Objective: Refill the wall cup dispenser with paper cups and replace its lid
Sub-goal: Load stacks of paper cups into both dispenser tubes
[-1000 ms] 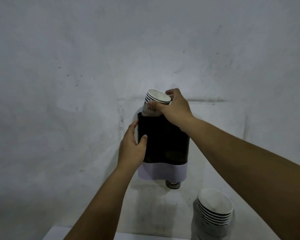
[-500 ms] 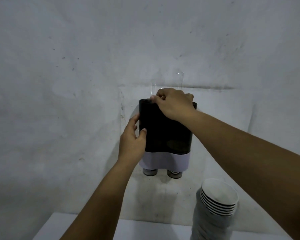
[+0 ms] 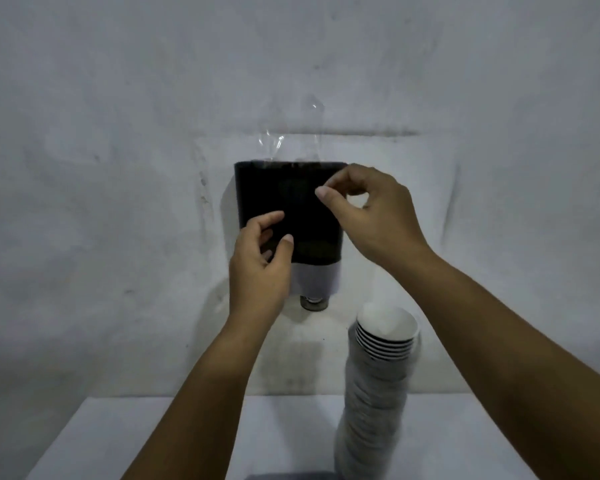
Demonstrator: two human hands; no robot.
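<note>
Dispenser hangs on wall; both hands, left and right, hover before it, fingers loosely curled, holding nothing; cup stack on bench.

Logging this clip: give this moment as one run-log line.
phase: cups loaded | left hand: open, before wall cup dispenser | right hand: fingers curled, holds nothing | spare paper cup stack: on table | lid: not seen

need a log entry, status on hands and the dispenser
Left hand and right hand both empty, loosely curled before dispenser. Lid not on. Spare cup stack on table. Nothing blocking.
</note>
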